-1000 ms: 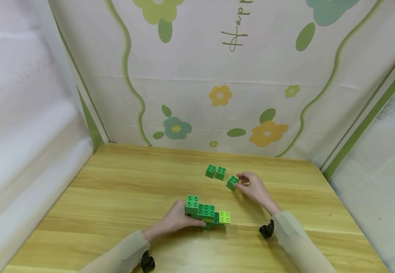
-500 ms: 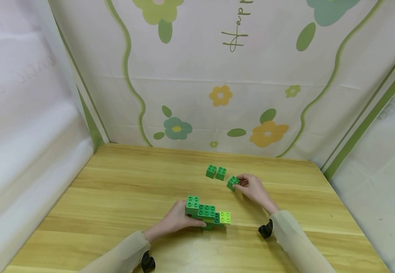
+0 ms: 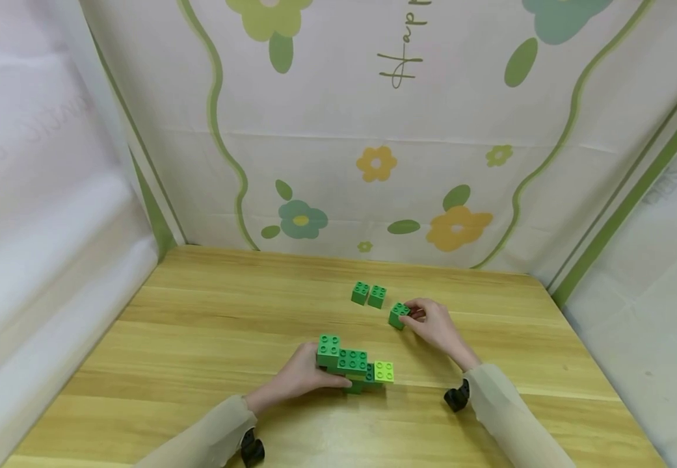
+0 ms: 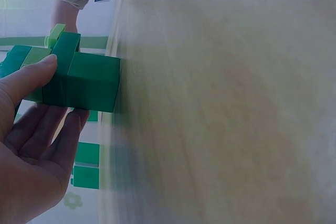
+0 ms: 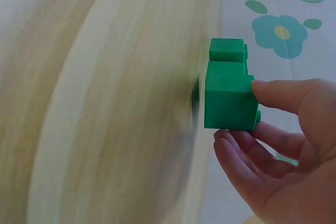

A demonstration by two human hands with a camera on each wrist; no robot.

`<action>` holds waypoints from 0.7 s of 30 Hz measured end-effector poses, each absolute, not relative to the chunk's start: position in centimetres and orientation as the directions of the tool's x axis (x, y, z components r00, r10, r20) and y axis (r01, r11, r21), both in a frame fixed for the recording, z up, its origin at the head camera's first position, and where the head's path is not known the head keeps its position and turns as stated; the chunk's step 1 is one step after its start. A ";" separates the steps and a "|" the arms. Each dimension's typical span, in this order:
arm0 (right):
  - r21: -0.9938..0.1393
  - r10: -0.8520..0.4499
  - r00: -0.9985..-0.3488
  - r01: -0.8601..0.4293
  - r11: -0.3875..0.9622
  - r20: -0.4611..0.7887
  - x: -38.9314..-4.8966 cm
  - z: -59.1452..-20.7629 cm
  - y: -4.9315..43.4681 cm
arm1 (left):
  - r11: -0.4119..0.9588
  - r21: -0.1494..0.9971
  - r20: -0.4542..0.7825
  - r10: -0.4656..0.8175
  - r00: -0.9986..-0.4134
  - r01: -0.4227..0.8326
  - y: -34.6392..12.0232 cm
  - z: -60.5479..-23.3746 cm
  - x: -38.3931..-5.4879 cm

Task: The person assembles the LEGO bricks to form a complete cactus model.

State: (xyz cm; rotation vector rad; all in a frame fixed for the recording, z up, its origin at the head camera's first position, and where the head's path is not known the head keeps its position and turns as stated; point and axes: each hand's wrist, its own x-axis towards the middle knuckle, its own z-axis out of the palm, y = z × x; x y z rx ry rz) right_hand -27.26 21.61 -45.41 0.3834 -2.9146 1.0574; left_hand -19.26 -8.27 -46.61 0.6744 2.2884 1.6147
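Observation:
My left hand (image 3: 300, 374) grips a joined stack of toy building bricks (image 3: 352, 361), thumb along the near side and fingers behind. Dark and mid green blocks make up most of the stack, with a lime brick (image 3: 384, 372) at its right end. In the left wrist view the thumb presses the green stack (image 4: 92, 82) close over the table. Further back and to the right, my right hand (image 3: 434, 325) pinches a square green brick (image 3: 397, 316) with four studs. The right wrist view shows thumb and fingertips on opposite sides of that brick (image 5: 231, 103).
Two more square green bricks, a left one (image 3: 359, 293) and a right one (image 3: 377, 296), sit side by side behind the pinched brick. The wooden table (image 3: 227, 299) ends at a flower-printed cloth wall (image 3: 326, 182). White cloth also hangs at both sides.
The right hand's fingers have drawn in closer around the green brick, which has turned slightly. The left hand and its stack stay in place.

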 end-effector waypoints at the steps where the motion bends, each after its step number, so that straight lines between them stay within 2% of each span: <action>1: -0.626 -0.229 -0.968 -0.244 0.741 0.106 -27.2 -45.3 21.6 | 0.274 0.937 0.051 0.510 -0.859 0.218 -8.3 -46.6 -19.3; 21: -0.645 -0.273 -0.947 -0.314 0.697 0.166 -24.0 -43.4 21.2 | 0.279 0.933 0.057 0.507 -0.860 0.226 -8.3 -46.2 -19.2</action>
